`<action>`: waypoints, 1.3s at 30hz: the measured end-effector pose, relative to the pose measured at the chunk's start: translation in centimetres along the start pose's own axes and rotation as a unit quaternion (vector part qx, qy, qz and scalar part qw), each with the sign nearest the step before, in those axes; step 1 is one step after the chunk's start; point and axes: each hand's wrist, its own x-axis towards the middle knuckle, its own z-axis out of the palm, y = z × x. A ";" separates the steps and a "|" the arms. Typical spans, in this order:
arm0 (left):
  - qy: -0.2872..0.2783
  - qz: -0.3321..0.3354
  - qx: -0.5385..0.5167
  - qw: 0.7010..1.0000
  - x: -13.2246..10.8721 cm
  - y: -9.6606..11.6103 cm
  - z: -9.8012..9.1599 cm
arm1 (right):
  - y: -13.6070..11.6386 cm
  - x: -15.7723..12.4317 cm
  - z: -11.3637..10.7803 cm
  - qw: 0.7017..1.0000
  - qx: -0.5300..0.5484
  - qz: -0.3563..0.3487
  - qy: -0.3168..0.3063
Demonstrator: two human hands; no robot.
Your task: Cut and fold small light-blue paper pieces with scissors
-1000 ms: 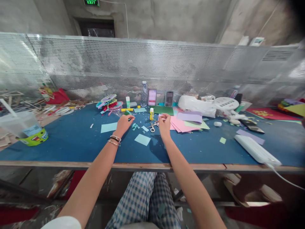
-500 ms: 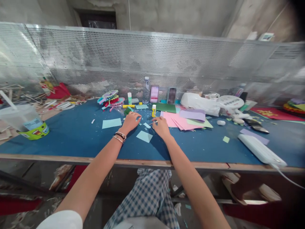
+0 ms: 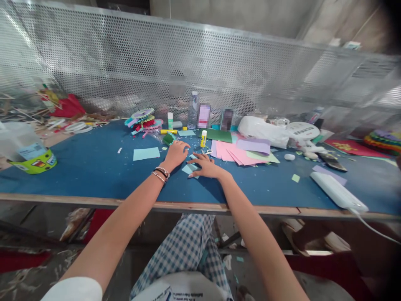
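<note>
My right hand (image 3: 205, 166) has its fingers spread over a small light blue paper piece (image 3: 189, 169), partly covering it. Just beyond its knuckles lie scissors (image 3: 208, 151) with pale handles, partly hidden by the hand. Beside them a yellow glue stick (image 3: 204, 139) stands upright with a white cap. My left hand (image 3: 178, 154), with bracelets at the wrist, rests on the table left of the paper; its fingers are loosely bent, with nothing visible in them. A larger light blue paper sheet (image 3: 146, 154) lies to its left, and a dark green crumpled piece (image 3: 168, 139) just behind it.
Pink paper sheets (image 3: 230, 151) and a purple sheet (image 3: 253, 146) lie to the right. A plastic cup (image 3: 28, 148) stands far left, a white power bank (image 3: 336, 190) with a cable at right. Behind are a bottle (image 3: 193, 110) and a perforated metal screen (image 3: 134, 54).
My right hand has let go of the scissors, which now lie behind it, and has spread over the small blue paper. My left hand has moved slightly toward that paper. The camera view has shifted.
</note>
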 end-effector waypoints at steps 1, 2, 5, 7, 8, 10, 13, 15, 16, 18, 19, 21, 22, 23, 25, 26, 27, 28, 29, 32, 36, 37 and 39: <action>0.003 -0.006 -0.008 1.000 0.0 0.0 -0.1 | 0.0 0.1 0.1 1.000 -0.001 0.008 0.022; 0.008 -0.010 -0.016 1.000 0.0 0.0 -0.2 | 0.1 0.3 0.1 0.999 -0.003 0.016 0.043; 0.018 -0.012 -0.033 0.999 -0.1 0.1 -0.3 | 0.3 0.6 0.5 0.997 -0.013 0.027 0.076; 0.017 -0.007 -0.038 0.999 -0.1 0.3 -0.2 | 0.4 0.5 0.7 0.996 -0.020 0.031 0.082; 0.016 -0.007 -0.040 0.999 -0.1 0.3 -0.2 | 0.4 0.5 0.7 0.996 -0.023 0.032 0.079; 0.012 -0.011 -0.045 0.999 0.0 0.3 -0.1 | 0.4 0.3 0.8 0.997 -0.023 0.027 0.066; 0.006 -0.019 -0.050 0.999 -0.1 0.2 0.1 | 0.2 0.2 0.8 0.998 -0.016 0.004 0.052; 0.002 -0.020 -0.051 0.998 -0.1 0.3 0.0 | 0.0 0.2 0.7 0.998 -0.015 -0.012 0.059; 0.001 -0.020 -0.053 0.998 -0.2 0.4 0.0 | -0.1 0.3 0.7 0.997 -0.018 -0.023 0.066; 0.003 -0.025 -0.057 0.998 -0.2 0.7 -0.3 | -0.3 0.4 0.6 0.994 -0.028 -0.046 0.094; 0.009 -0.032 -0.061 0.998 -0.2 0.9 -0.5 | -0.3 0.5 0.5 0.991 -0.033 -0.052 0.118; 0.032 -0.058 -0.079 0.995 -0.2 1.4 -0.9 | -0.2 0.7 0.3 0.982 -0.029 -0.046 0.181; 0.043 -0.076 -0.098 0.991 -0.2 1.6 -1.1 | 0.0 0.8 0.1 0.976 -0.016 -0.036 0.213; 0.050 -0.092 -0.126 0.987 -0.1 1.8 -1.3 | 0.2 0.9 0.0 0.970 0.004 -0.027 0.241; 0.038 -0.123 -0.196 0.972 0.0 2.1 -1.7 | 0.5 1.0 -0.4 0.957 0.051 -0.013 0.287; 0.014 -0.141 -0.235 0.962 0.0 2.3 -1.9 | 0.6 1.0 -0.5 0.949 0.069 -0.007 0.307; -0.022 -0.160 -0.276 0.948 0.1 2.5 -2.0 | 0.7 1.0 -0.6 0.943 0.081 -0.002 0.324; -0.068 -0.176 -0.317 0.929 0.1 2.6 -2.1 | 0.8 1.0 -0.7 0.937 0.087 0.000 0.337; -0.116 -0.189 -0.358 0.907 0.1 2.8 -2.1 | 0.7 0.9 -0.7 0.934 0.090 0.000 0.346; -0.215 -0.196 -0.463 0.837 0.1 3.2 -2.0 | 0.5 0.8 -0.8 0.934 0.092 -0.017 0.344; -0.222 -0.222 -0.550 0.774 0.0 3.1 -1.8 | 0.3 0.5 -1.1 0.941 0.067 -0.012 0.332; -0.223 -0.230 -0.568 0.758 0.0 3.0 -1.7 | 0.2 0.5 -1.2 0.942 0.061 -0.010 0.330; -0.237 -0.240 -0.604 0.722 0.1 2.8 -1.8 | 0.2 0.5 -1.2 0.941 0.060 -0.014 0.331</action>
